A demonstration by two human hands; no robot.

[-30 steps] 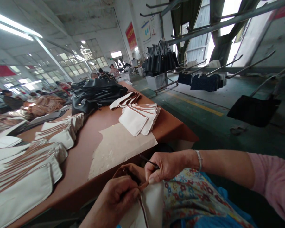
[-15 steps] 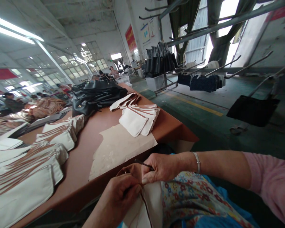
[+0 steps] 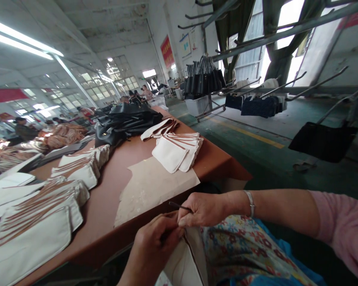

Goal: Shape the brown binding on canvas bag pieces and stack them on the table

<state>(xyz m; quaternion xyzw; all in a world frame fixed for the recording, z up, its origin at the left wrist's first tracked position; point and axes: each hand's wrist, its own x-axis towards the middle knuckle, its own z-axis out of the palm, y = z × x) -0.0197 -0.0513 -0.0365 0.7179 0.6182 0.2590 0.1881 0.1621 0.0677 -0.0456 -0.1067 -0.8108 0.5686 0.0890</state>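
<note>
In the head view, a cream fabric pouch piece with a dark line of trim hangs at my lap. My left hand is closed on its upper end, with thumb and fingers pinched together. Right against those fingers, my right hand is closed around a thin dark tool, whose tip sticks out to the left. Its other end is hidden in the palm, so its kind does not show. The fingertips of both hands meet and cover the spot between them. A floral apron lies beneath.
A brown-covered table stands ahead, bearing a torn paper sheet. Cream pouches with brown trim are stacked at the left and far right. Black bags are heaped behind. To the right is a metal rack with hanging bags.
My left hand has moved slightly up and right, closer to the right hand. The brown flap seen above the fingers is now mostly covered. The right hand stays nearly in place.
</note>
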